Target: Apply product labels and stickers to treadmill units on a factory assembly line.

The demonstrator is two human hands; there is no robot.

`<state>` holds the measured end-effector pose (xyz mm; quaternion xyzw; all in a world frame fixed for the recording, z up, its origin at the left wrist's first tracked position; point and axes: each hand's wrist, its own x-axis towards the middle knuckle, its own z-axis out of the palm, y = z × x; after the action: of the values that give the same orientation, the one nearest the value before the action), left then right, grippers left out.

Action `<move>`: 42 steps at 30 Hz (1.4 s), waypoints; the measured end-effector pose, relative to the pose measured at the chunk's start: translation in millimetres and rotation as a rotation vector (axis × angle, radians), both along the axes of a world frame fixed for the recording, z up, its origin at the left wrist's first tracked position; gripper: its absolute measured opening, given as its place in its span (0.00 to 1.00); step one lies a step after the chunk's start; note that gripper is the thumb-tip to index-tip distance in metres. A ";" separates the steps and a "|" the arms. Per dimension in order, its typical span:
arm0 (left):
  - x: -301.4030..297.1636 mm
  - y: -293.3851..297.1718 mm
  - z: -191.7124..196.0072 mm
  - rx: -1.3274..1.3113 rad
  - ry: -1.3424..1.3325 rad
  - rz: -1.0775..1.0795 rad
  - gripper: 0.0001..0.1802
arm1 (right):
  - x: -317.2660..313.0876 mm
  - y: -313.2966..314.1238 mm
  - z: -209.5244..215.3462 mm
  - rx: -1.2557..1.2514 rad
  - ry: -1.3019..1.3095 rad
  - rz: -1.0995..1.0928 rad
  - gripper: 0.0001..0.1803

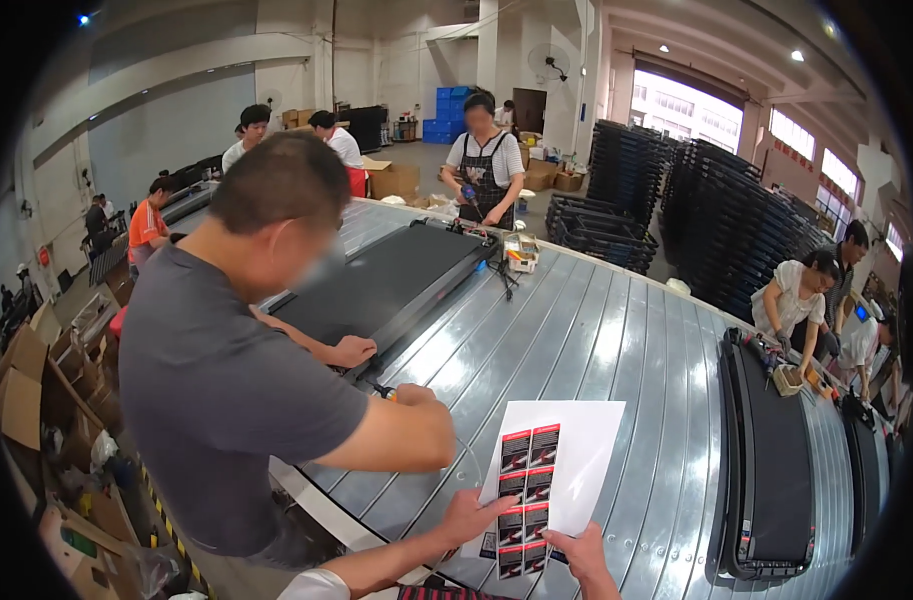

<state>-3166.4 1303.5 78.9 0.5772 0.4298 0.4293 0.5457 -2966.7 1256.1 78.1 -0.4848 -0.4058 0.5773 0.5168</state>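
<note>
Standing upright with its long axis running away from the person, the white sticker sheet (562, 455) is pinched at its lower edge by left hand (474, 518) and right hand (584, 555) fingers above the ribbed metal desk (617, 340).

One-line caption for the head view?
Both hands, left hand and right hand, hold a sticker sheet over a ribbed metal table.

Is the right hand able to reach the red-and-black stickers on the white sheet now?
Probably yes: the right hand already holds the white sheet's lower edge, beside the red-and-black stickers, and nothing covers them.
</note>
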 end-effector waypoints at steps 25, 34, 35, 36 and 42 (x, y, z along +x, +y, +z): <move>-25.6 0.1 -16.0 0.021 -0.022 -0.359 0.19 | -72.0 -64.7 -1.5 -0.260 -0.536 -0.446 0.09; -26.4 -13.3 -15.2 -0.039 0.023 -0.376 0.18 | -56.5 -86.7 -22.6 -0.256 -0.579 -0.449 0.10; -24.9 -15.6 -14.1 0.004 -0.028 -0.358 0.20 | -53.7 -83.8 -25.5 -0.255 -0.573 -0.447 0.10; -21.5 -19.3 -10.4 0.082 -0.108 -0.318 0.18 | -50.7 -80.6 -25.7 -0.120 -0.453 -0.439 0.10; -11.3 -29.1 -4.3 0.199 0.027 -0.266 0.17 | -37.2 -73.4 -31.3 0.102 -0.218 -0.391 0.14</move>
<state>-3177.7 1274.4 74.7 0.6861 0.3122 0.3858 0.5320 -3003.9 1182.7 46.8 -0.5871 -0.3859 0.3890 0.5958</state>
